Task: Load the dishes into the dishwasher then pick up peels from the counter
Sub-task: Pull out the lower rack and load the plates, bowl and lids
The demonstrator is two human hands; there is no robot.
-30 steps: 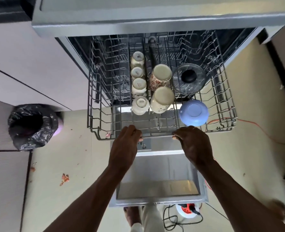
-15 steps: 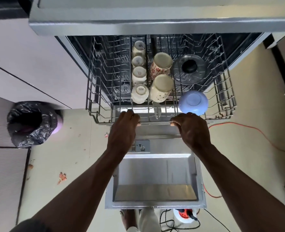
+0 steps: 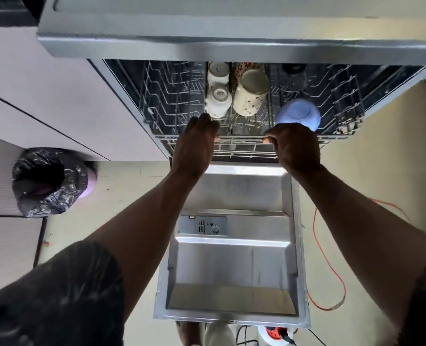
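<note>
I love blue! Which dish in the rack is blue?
The upside-down bowl in the rack beside the right hand; the cups are white or cream.

Position: worn on the head, above the open dishwasher door (image 3: 232, 265).
Facing: pointed forward and steeply down.
Nearness: the dish rack (image 3: 242, 139) is seen at arm's reach.
Field: wide-angle; the trash bin (image 3: 47, 181) is included at left.

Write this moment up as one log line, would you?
left hand: holds rack front rail | right hand: holds same rail | rack: nearly inside dishwasher, carrying cups, blue bowl | door: open, lowered
</note>
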